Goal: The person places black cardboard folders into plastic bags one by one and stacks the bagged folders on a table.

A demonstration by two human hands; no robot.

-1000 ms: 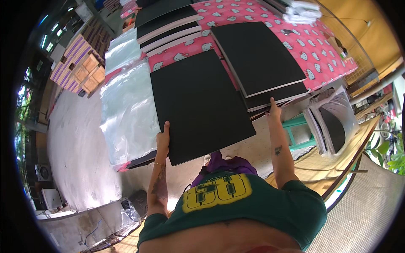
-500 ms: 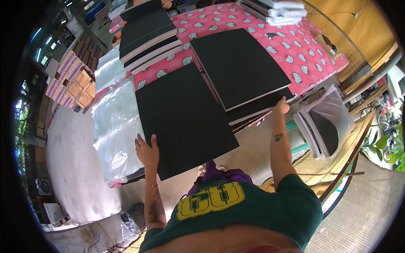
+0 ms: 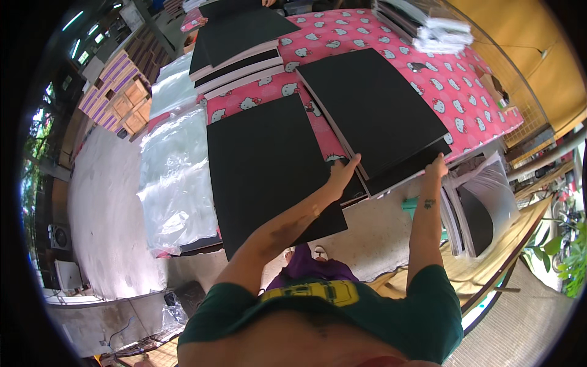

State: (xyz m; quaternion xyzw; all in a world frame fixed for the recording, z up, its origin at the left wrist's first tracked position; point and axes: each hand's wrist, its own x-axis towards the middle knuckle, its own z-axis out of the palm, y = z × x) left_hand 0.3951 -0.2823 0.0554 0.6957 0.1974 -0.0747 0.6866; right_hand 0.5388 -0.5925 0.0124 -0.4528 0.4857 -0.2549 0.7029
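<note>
A stack of large black boards [image 3: 376,110] with pale edges lies on the right part of the table. Beneath its top part, a lower black board [image 3: 411,166] juts out toward me. At the stack's near left edge is my left hand [image 3: 343,176], its thumb against the edge and its other fingers partly hidden. My right hand [image 3: 436,167] pinches the near right corner of the lower board. Under my left forearm, another black board [image 3: 263,165] lies flat, left of the stack.
Clear plastic sheets [image 3: 177,183] cover the table's left side, which has a pink patterned cover [image 3: 333,30]. Farther back, a person's hand [image 3: 268,2] is near more black boards [image 3: 244,37]. Plastic-wrapped boards [image 3: 474,214] stand at the right. Boxes [image 3: 125,92] are piled at far left.
My left hand has left the left board's edge and crossed right to the stack. My right hand keeps its corner. At the back, a black board has swung rightward over its pile.
</note>
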